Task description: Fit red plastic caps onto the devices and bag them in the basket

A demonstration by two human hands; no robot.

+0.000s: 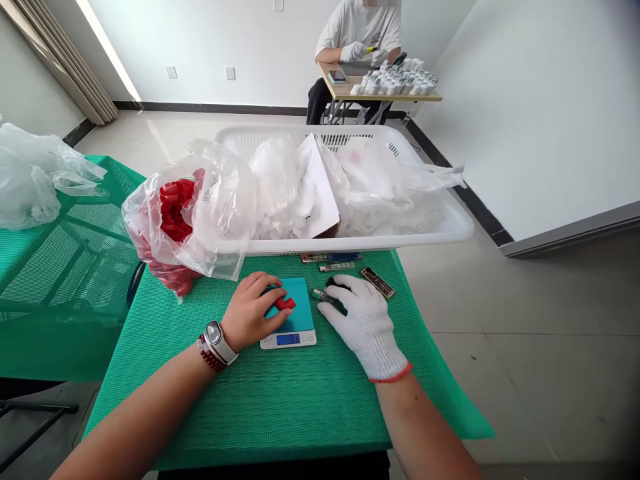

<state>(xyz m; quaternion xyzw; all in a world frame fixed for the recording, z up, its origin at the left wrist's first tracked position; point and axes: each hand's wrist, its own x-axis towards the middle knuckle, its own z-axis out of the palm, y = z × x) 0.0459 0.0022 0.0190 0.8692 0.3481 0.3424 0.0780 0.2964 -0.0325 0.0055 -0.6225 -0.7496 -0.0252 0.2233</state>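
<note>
My bare left hand (253, 310), with a watch and bead bracelet at the wrist, rests on a small digital scale (295, 337) with a teal top. Its thumb and fingers pinch a small red plastic piece (285, 304) on the platform. My right hand (357, 313), in a white knit glove, lies just right of the scale. Its fingers close over a small green circuit board (325, 297) and a dark part (333, 282) on the green mesh cover (280, 400).
A clear bag of red plastic pieces (175, 213) leans against a white basket (450, 230) full of plastic bags. Small circuit boards (330, 258) and a dark strip (377, 282) lie before it. Another person (357, 33) sits at a far table.
</note>
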